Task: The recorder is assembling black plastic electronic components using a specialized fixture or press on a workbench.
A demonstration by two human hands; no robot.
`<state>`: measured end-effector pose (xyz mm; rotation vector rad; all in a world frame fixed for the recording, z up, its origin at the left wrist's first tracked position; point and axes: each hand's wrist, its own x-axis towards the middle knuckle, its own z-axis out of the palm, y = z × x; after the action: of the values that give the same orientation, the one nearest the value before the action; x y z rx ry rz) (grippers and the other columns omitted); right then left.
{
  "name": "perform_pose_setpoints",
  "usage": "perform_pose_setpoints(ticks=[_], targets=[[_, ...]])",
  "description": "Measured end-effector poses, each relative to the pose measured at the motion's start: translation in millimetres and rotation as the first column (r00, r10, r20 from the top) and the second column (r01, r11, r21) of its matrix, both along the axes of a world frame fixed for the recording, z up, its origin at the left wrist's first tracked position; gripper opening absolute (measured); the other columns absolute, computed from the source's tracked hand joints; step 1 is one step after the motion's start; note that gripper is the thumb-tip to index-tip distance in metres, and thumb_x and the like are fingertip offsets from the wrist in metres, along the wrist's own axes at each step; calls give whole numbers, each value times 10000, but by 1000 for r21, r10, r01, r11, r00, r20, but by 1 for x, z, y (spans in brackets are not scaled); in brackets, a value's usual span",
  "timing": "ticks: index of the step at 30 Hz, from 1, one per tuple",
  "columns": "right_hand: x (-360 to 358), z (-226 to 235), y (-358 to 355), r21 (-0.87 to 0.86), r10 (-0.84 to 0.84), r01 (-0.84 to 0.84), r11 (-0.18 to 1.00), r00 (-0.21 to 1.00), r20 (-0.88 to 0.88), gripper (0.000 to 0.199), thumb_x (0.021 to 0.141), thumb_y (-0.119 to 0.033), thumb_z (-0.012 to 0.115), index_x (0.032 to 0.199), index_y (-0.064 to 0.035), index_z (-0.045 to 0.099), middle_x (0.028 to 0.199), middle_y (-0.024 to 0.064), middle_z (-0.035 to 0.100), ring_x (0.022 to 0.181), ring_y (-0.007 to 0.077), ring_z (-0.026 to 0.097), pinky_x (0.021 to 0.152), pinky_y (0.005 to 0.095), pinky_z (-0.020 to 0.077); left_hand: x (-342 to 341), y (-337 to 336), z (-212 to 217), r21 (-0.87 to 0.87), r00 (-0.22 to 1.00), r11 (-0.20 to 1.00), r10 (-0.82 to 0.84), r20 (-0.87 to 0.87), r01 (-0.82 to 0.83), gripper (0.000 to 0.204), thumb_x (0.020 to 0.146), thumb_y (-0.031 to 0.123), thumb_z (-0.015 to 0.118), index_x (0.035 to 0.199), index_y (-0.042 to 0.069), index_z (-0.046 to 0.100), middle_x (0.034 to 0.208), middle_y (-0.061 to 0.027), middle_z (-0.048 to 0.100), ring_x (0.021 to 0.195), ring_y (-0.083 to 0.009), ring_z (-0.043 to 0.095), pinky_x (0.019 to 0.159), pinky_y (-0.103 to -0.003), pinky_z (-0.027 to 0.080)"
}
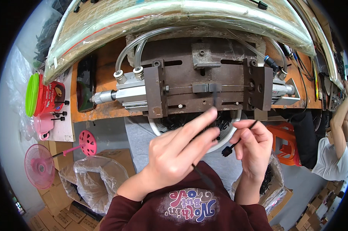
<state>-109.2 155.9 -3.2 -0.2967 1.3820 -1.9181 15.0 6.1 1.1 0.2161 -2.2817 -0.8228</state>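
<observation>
We had the right hand's point(255, 144) fingers pinched on a black cable point(227, 151), plug dangling in front of the brown fixture point(177, 75). Left hand point(174, 156) was stretched toward the fixture's front edge; a dark streak point(215, 96) blurred past its fingers, so we couldn't tell if they gripped it. Probably mid-handling, imo, and the next move called for a steady pinch. Gap between the fixture's end blocks point(155, 92) looked roomy-ish, but a bowl's rim point(154, 128) curved just in front.
</observation>
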Motion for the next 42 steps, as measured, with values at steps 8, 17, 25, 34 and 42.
perform_pose_setpoints(ticks=[8, 17, 25, 34, 42], targets=[[2, 8, 5, -46, -31, 29, 999, 999, -35, 247, 861, 43, 636, 1099, 102, 604, 879, 199, 695, 621, 184, 658, 602, 263, 534, -12, -7, -3, -324, 960, 943, 153, 234, -71, 252, 705, 112, 783, 941, 54, 713, 1182, -83, 687, 597, -127, 644, 489, -246, 448], [-4, 7, 19, -51, -21, 20, 999, 1000, -22, 154, 878, 15, 629, 1008, 91, 600, 870, 252, 696, 542, 204, 654, 493, 264, 535, -14, -10, -2, -338, 958, 939, 152, 243, -63, 273, 711, 144, 786, 966, 68, 722, 1185, -80, 687, 558, -122, 620, 478, -243, 434], [4, 2, 7, -89, -27, 35, 995, 995, 95, 160, 937, -89, 603, 972, 66, 580, 824, 255, 695, 484, 174, 626, 411, 243, 523, 4, 3, 6, -88, 956, 953, -283, 72, 289, 369, 707, 196, 798, 1067, 129, 748, 1090, -40, 718, 655, -57, 649, 457, -184, 405], [10, 3, -18, 32, -72, 79, 996, 982, -173, 296, 1009, -212, 511, 1153, 39, 568, 917, 157, 712, 467, 44, 473, 468, 173, 347, 6, 1, 6, -29, 989, 999, 21, 149, -17, 346, 658, 45, 800, 1000, 79, 755, 1130, -100, 682, 660, -138, 661, 533, -245, 509], [8, 2, -2, 88, -36, 61, 994, 964, -264, 213, 967, -115, 547, 1109, 39, 583, 848, 172, 713, 470, 58, 495, 469, 178, 370, -12, -4, -8, -383, 965, 914, 207, 159, -133, 257, 707, 61, 714, 963, 61, 737, 1170, -63, 698, 496, -70, 558, 451, -225, 378]])
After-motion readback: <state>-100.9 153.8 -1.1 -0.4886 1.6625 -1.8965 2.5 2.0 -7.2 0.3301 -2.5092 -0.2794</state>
